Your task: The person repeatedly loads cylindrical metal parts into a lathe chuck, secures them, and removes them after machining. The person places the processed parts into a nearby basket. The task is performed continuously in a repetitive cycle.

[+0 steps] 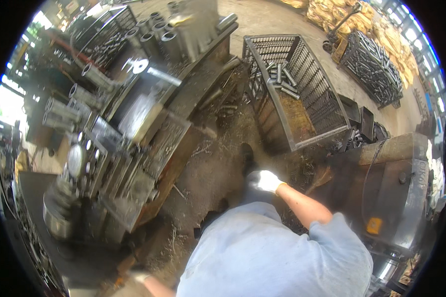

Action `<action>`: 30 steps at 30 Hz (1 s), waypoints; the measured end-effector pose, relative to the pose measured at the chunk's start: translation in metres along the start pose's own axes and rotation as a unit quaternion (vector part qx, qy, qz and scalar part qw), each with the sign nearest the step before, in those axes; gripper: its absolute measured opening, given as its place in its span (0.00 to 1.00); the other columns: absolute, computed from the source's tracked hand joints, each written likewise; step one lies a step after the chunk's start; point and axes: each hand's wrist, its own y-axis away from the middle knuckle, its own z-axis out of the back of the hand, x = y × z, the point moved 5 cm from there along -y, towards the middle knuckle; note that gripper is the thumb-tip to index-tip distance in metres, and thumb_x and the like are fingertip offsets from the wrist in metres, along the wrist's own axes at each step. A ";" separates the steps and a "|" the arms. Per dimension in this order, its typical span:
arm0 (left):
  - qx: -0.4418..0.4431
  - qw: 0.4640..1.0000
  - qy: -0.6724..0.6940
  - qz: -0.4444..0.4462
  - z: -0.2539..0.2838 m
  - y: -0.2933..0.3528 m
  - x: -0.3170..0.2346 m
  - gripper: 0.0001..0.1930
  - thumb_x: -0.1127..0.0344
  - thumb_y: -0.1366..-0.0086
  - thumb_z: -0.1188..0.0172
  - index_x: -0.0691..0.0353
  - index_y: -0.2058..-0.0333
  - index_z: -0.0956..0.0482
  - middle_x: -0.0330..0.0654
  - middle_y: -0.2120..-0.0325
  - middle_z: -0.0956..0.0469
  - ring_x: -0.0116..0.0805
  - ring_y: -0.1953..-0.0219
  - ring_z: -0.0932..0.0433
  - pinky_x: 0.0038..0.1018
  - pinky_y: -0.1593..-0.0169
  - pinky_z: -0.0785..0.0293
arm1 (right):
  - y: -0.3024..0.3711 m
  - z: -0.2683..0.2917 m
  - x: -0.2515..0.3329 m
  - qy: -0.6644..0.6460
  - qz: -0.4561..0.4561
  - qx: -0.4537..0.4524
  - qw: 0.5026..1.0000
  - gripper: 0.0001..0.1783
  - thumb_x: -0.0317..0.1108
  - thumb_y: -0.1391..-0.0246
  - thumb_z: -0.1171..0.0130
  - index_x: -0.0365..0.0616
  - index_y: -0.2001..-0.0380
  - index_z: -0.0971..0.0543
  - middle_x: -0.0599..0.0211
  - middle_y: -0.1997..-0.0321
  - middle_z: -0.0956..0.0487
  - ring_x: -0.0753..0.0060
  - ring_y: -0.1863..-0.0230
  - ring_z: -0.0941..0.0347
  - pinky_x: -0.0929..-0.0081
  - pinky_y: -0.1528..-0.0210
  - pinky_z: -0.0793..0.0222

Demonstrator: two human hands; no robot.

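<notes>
My right hand (267, 181), in a white glove, hangs just in front of my body beside my dark-trousered leg. Glare washes out its fingers, and I see nothing held in it. My left hand (139, 275), gloved too, is low at the left near the base of a metalworking machine (134, 193). Motion smears it, and its fingers cannot be made out. On the machine's far end stand several metal tubes (171, 44), with more lying along its left side (62, 110). A bright metal rod (164, 76) lies across the machine near a small round disc (140, 66).
A mesh-sided metal crate (302, 138) with short tubes (282, 76) stands ahead. Behind it at right are a bin packed with metal parts (371, 69) and a pallet jack (339, 27). A dark metal cabinet (396, 193) is close on my right. Metal shavings litter the floor (203, 163).
</notes>
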 end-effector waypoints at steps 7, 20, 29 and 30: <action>0.485 0.708 -0.492 -0.150 -0.523 0.257 0.239 0.19 0.61 0.27 0.35 0.66 0.43 0.19 0.50 0.51 0.13 0.38 0.51 0.16 0.35 0.43 0.21 | -0.085 0.183 -0.098 -0.230 0.011 -0.154 0.961 0.19 0.38 0.41 0.33 0.42 0.49 0.13 0.56 0.52 0.11 0.61 0.49 0.14 0.67 0.42 0.22; 0.640 0.247 -0.393 -0.613 -1.141 0.488 0.522 0.18 0.77 0.42 0.37 0.60 0.51 0.17 0.53 0.46 0.20 0.58 0.39 0.23 0.60 0.27 0.36 | -0.426 0.309 -0.404 -0.720 -0.136 -0.090 0.674 0.36 0.37 0.37 0.30 0.44 0.27 0.27 0.52 0.35 0.19 0.63 0.47 0.17 0.63 0.47 0.18; 0.662 0.258 -0.417 -0.567 -1.158 0.453 0.546 0.21 0.84 0.56 0.46 0.56 0.64 0.15 0.46 0.51 0.15 0.56 0.41 0.20 0.61 0.23 0.47 | -0.684 0.378 -0.389 0.201 0.004 -0.296 0.934 0.31 0.36 0.30 0.53 0.50 0.25 0.31 0.48 0.33 0.20 0.47 0.35 0.23 0.49 0.33 0.30; 0.660 0.256 -0.422 -0.566 -1.158 0.452 0.545 0.20 0.83 0.56 0.44 0.55 0.65 0.15 0.45 0.51 0.15 0.55 0.41 0.19 0.60 0.23 0.46 | -0.717 0.382 -0.380 0.260 0.002 -0.244 0.934 0.31 0.37 0.30 0.52 0.45 0.26 0.30 0.46 0.36 0.19 0.44 0.39 0.20 0.46 0.36 0.28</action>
